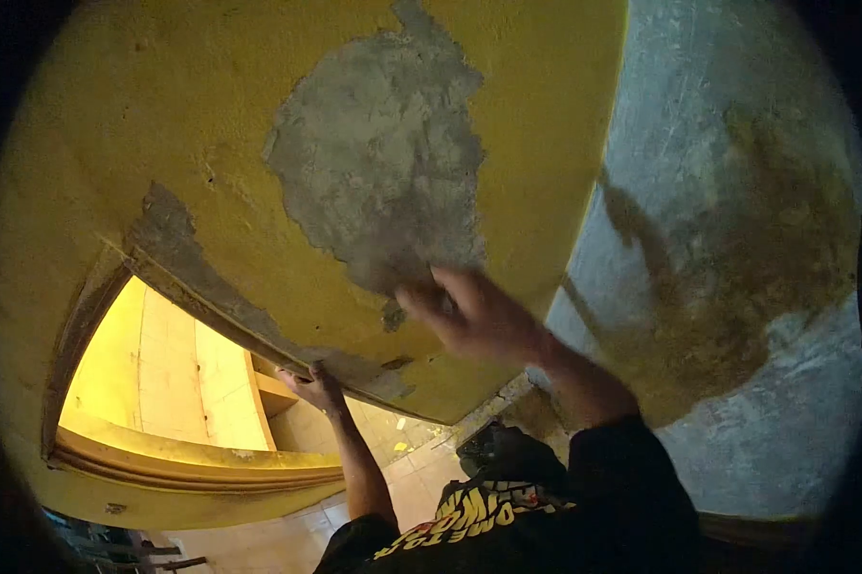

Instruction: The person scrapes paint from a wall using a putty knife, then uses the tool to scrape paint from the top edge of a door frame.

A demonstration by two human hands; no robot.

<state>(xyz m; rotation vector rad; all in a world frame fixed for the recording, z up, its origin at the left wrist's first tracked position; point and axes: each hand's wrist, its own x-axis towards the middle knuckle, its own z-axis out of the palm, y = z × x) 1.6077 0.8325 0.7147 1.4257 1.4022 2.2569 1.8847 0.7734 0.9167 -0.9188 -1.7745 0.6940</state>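
Note:
My right hand (464,311) is closed around a dark, flat, scraper-like tool (393,263), smeared by motion. The tool is at the lower part of a bare grey patch (383,143) in the yellow painted wall (536,115), and its exact shape cannot be made out. Lower and to the left, my left hand (318,387) grips the edge of the wooden frame (230,330) around a lit opening. Some of its fingers are hidden around that edge. Flaking paint borders a narrow grey strip (177,234) along the frame.
To the right, a pale blue-grey wall (699,96) carries a large brownish stain (737,287) and a shadow of an arm. Through the opening show a bright yellow room (163,364) and tiled floor. Paint chips (400,446) lie on the floor. Dark objects (106,540) stand bottom left.

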